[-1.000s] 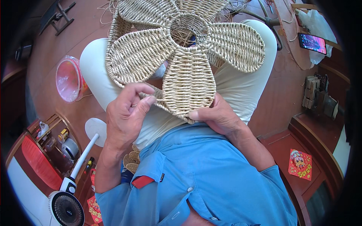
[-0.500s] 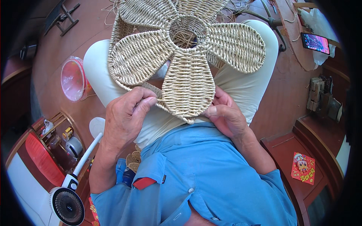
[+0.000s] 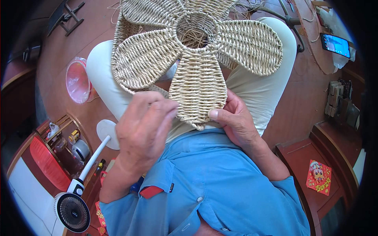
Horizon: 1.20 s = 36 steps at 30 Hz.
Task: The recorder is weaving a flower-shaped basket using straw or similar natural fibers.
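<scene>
The left hand [image 3: 143, 128] was loosely curled, with the fingers bent together and their tips at the lower left edge of the nearest petal of a pale straw-coloured woven piece shaped like a flower [image 3: 197, 59]. Whether the fingertips pinched a strand there I cannot tell, because the back of the hand hid them. The right hand [image 3: 234, 118] was partly closed on the same petal: its thumb lay flat on the lower right rim and the other fingers went behind the weave, so it pinched the edge.

Both forearms came up from 6 o'clock, out of the sleeves of a light blue buttoned shirt [image 3: 208, 185]. The left wrist was bent so that the back of the hand faced the camera; the right wrist was tilted toward the centre.

The woven piece rested on the person's lap, on cream-coloured trousers [image 3: 260, 90], from the centre of the picture to 12 o'clock. Its round middle formed a small cup with loose straw ends inside.

At 9 o'clock a round clear plastic container with a pink rim [image 3: 77, 80] stood on the brown floor [image 3: 59, 51]; its contents were not clear. At 7 o'clock lay a small white fan with a long handle [image 3: 73, 204].
</scene>
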Each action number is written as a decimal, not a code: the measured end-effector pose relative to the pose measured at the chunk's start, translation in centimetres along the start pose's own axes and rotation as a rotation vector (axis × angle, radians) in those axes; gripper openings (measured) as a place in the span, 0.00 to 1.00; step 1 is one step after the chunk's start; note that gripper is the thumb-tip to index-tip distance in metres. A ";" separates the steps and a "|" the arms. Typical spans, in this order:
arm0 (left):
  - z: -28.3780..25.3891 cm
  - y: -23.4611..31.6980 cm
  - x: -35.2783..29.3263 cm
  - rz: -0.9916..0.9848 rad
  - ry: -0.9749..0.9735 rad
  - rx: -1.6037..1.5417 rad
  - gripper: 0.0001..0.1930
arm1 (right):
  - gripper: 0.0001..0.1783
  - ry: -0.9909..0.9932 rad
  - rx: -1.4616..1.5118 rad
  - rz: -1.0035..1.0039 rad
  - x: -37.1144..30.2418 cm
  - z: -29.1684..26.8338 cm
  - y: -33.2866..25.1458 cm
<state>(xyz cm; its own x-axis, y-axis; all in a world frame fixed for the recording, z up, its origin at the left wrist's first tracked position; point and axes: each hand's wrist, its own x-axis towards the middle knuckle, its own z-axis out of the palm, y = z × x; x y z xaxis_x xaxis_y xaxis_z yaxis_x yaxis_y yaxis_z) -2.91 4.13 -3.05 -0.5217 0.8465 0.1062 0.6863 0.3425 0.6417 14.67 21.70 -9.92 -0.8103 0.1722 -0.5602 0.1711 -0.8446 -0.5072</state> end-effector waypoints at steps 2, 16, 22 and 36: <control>1.1 0.2 0.0 -0.021 -0.034 -0.005 0.12 | 0.41 -0.009 0.000 0.011 0.2 0.0 0.1; 1.5 0.2 1.7 0.028 -0.248 0.051 0.07 | 0.42 -0.050 0.077 0.060 0.5 -0.7 0.3; 1.4 0.1 2.1 -0.038 -0.333 -0.022 0.08 | 0.43 -0.059 0.085 0.026 0.7 -0.7 0.4; 2.1 -0.1 1.7 -0.012 -0.265 -0.025 0.07 | 0.45 -0.049 0.059 0.003 0.5 -0.7 0.5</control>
<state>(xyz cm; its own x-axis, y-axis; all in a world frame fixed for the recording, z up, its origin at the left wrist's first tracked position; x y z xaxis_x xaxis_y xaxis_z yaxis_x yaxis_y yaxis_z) -2.83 6.39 -4.49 -0.3766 0.9207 -0.1024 0.6664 0.3461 0.6604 14.72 21.77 -10.92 -0.8367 0.1457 -0.5279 0.1416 -0.8736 -0.4656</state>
